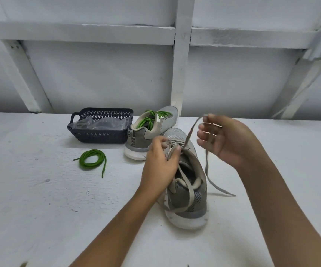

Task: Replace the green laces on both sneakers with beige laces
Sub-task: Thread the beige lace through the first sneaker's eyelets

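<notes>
Near sneaker (192,201): grey, standing on the white counter (40,199) with its heel toward the camera and its toe pointing away. A beige lace (191,130) is threaded through its eyelets. One free run of this lace rises from the eyelets to the right hand. Another drops from that hand to the counter on the shoe's right. A further length lies across the shoe's opening and over its heel.

Left hand (158,164): grip closed on the near sneaker at the eyelet row, fingers curled over the upper and thumb pressed near the point where the lace leaves the shoe.

Right hand (227,139): raised above and to the right of the shoe, palm facing left, fingers curled. Its grip holds the beige lace, which runs through the hand. The exact finger contact is blurred.

Far sneaker (154,132): same grey model, just behind the near one and close against its toe, heel toward the camera. A green lace (148,120) is in its eyelets.

Loose green lace (92,159): coiled on the counter, to the left of both shoes, apart from them.

Dark basket (98,134): on the counter just beside the far sneaker's left side, holding clear plastic bags (102,123). The contents of the bags cannot be determined.
</notes>
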`<state>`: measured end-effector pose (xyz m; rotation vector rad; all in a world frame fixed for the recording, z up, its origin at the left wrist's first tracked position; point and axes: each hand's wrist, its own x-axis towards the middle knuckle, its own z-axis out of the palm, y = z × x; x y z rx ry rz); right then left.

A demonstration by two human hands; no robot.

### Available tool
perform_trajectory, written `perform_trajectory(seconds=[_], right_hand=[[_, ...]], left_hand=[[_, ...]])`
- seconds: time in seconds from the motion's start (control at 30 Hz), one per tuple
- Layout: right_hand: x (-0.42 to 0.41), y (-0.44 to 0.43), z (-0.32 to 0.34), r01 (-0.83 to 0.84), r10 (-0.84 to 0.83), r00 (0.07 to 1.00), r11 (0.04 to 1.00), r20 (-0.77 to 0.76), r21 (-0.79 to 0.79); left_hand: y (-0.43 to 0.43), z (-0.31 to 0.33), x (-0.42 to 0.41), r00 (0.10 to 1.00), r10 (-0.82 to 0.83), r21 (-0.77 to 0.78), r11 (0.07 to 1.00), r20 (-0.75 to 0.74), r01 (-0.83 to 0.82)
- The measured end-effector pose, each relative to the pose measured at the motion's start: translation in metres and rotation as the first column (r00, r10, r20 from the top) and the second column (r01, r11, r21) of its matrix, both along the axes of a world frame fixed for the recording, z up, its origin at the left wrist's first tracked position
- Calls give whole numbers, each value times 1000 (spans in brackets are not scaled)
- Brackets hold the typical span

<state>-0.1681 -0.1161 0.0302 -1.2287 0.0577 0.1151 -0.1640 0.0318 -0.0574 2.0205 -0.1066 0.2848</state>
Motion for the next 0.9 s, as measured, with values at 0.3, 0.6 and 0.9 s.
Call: perform_trajectory(seconds=[0.3,0.6,0.9], right_hand=[[36,38,29,28,46,988,890,-149,455],[34,26,0,-136,192,962,954,-196,265],[18,26,-17,-198,199,976,980,-92,23]], left_hand=[[-18,33,-10,992,-116,323,942,54,93],[21,80,21,974,-224,-473,862,-29,184],[32,106,65,978,-201,-478,866,-59,150]])
